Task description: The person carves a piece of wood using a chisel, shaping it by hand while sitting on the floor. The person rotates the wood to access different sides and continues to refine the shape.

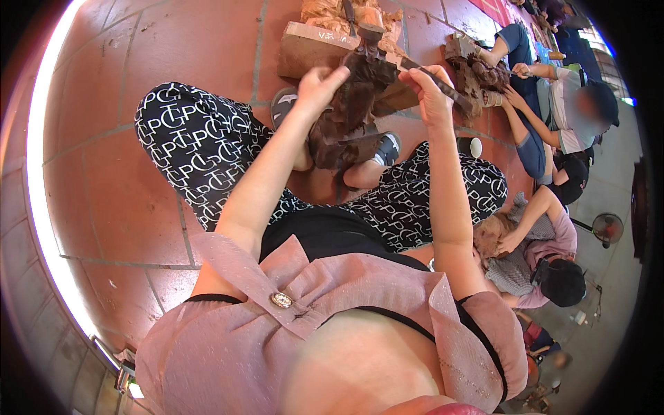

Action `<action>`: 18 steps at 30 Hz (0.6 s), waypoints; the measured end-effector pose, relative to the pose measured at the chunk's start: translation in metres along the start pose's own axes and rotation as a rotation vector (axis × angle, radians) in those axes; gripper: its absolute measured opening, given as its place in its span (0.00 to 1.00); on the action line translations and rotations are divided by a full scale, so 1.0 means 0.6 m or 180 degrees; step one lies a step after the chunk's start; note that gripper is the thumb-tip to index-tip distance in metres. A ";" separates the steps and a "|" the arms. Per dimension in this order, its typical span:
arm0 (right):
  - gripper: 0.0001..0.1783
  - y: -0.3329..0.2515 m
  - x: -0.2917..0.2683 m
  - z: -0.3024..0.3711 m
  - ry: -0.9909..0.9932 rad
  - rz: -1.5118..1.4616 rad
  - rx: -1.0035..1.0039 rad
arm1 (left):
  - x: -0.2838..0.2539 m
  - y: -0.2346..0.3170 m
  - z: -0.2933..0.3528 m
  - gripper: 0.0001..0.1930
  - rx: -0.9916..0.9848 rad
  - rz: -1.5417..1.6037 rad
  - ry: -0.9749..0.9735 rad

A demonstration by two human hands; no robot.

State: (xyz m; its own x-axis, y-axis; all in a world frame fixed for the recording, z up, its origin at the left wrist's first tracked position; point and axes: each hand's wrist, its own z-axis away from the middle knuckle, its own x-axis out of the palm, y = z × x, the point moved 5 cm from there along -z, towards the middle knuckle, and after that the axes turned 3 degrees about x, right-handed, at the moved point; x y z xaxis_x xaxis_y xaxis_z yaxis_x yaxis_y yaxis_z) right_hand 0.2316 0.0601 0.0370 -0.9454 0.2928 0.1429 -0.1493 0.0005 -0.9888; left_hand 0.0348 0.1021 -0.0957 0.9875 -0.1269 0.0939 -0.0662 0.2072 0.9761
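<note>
- In the head view, the dark wood carving [342,131] is standing in the middle, between the left foot [282,105] and the right foot [365,173], and a pale wooden block [304,52] is lying behind, on the far side.
- The left hand [317,93] is holding the carving from its left side: the thumb is pressing on the wood, while the other fingers are partly hiding.
- On the right side, the right hand [432,100] is pinching a long dark tool [446,89] between thumb and fingers; its left end is pointing toward the carving's far part. I cannot tell if it is touching.
- For working well, I think the left hand should be keeping the carving firm, with the thumb outside the tool's line, and the right hand should be making short, light, controlled movements.
</note>
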 end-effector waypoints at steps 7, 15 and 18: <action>0.07 0.030 0.022 0.021 -0.0731 0.2443 -0.0235 | 0.026 -0.056 0.064 0.31 0.0412 -0.0993 -0.0359; 0.09 0.030 0.089 0.015 -0.1656 0.3320 -0.2053 | 0.032 -0.044 0.105 0.36 0.0939 -0.1359 -0.0054; 0.09 0.044 0.064 -0.048 -0.1460 0.2558 -0.0893 | 0.034 -0.042 0.104 0.36 0.0886 -0.1380 -0.0077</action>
State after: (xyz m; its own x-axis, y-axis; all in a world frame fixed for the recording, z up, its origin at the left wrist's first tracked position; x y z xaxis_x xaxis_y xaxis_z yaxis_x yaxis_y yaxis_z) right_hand 0.1997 0.0990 0.0151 -0.7653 -0.0963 -0.6364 0.6097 0.2087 -0.7647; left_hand 0.0474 0.0336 -0.1062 0.9292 -0.1671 -0.3297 0.3097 -0.1351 0.9412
